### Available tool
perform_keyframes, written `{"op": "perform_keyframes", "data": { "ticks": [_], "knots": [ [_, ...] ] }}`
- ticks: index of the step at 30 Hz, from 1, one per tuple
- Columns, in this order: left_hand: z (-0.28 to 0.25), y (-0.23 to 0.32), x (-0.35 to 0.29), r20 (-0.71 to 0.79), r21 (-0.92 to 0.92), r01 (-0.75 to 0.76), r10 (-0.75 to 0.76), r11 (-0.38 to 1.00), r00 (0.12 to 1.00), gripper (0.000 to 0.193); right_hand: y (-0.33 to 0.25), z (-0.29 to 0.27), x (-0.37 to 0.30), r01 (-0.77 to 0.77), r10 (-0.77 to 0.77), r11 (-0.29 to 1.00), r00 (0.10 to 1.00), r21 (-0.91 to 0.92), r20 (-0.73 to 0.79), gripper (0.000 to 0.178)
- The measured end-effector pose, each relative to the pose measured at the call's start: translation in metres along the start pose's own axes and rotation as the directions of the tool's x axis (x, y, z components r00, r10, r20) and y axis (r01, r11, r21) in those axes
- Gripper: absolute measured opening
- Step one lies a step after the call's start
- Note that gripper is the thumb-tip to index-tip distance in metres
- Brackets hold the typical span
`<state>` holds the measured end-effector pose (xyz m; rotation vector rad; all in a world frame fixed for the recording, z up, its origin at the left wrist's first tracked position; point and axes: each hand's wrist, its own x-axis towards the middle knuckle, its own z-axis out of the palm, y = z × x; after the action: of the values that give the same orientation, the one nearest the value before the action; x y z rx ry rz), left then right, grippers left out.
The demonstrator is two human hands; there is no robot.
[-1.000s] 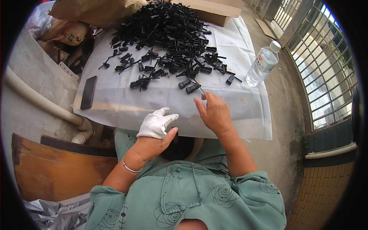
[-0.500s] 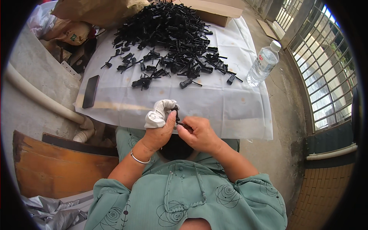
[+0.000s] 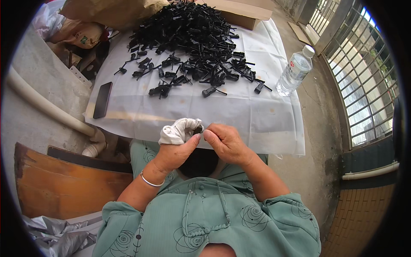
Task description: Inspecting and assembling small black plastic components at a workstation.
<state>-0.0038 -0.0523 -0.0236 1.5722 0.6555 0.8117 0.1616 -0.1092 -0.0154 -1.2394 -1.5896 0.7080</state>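
Close to the table's front edge, my left hand (image 3: 174,153) is closed, with a white cloth (image 3: 172,133) wrapped about its fingers. A small black plastic part (image 3: 198,129) shows between the cloth and the thumb; most of it is covered. My right hand (image 3: 227,143) is beside it, fingers curled and thumb pressed in, its tip almost against the part. Whatever sits in the right fist is hidden. Beyond both hands lies a large heap of similar black plastic parts (image 3: 188,40), with a few loose ones at its near side.
White plastic sheeting (image 3: 252,115) covers the table. A dark phone (image 3: 102,100) lies at the left edge, and a clear water bottle (image 3: 295,72) stands at the right edge. Behind the heap are a cardboard box (image 3: 239,19) and brown paper (image 3: 107,13).
Both hands have shifted slightly; my right hand has turned and risen a little. The black part, more exposed before, is now mostly covered by the cloth and fingers.
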Motion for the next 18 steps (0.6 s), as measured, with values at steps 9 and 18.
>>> {"op": "perform_keyframes", "data": {
  "ticks": [9, 18],
  "knots": [
    [0.004, 0.004, -0.004, -0.028, 0.316, -0.12, 0.136, 0.941, 0.99, 0.029, 0.009, 0.013, 0.001, -0.109, 0.106, 0.993, 0.992, 0.043, 0.064, 0.026],
    [0.006, -0.006, -0.002, -0.069, 0.201, -0.14, 0.156, 0.97, 0.985, 0.034, 0.025, 0.026, 0.004, -0.173, 0.174, 0.937, 0.984, 0.304, 0.026, 0.027]
  ]
}}
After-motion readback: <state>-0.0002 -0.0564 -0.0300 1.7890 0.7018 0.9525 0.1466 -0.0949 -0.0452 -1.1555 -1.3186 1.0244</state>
